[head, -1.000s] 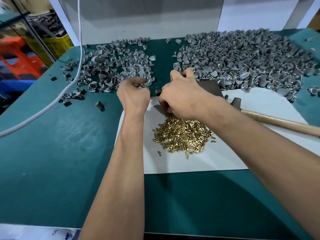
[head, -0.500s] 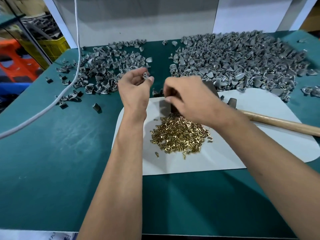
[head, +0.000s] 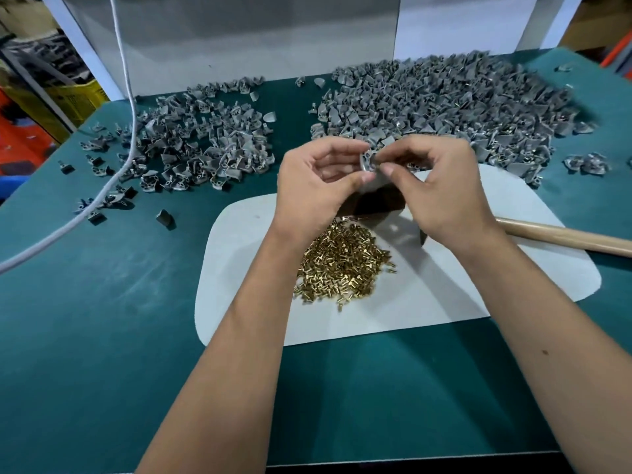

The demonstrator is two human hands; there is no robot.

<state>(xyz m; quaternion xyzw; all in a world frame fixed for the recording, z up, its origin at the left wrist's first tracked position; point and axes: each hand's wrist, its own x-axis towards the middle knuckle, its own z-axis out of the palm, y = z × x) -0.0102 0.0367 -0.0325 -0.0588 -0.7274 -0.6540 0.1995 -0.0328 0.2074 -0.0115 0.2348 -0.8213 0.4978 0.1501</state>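
Left hand, right hand pinch one part (one brass heap).

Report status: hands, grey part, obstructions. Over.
Left hand and right hand both pinching one grey plastic part, held above the dark block. Brass pins heaped just nearer on the white mat. Nothing obstructing.

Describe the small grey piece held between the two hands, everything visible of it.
The grey piece is small and matte and looks like moulded plastic, with a curved paler rim and what looks like a rounded opening. It is held in the air, tilted, above the dark block on the white mat. The left hand pinches its left side; the right hand pinches its right edge. The hands hide much of it, and finer detail is blurred.
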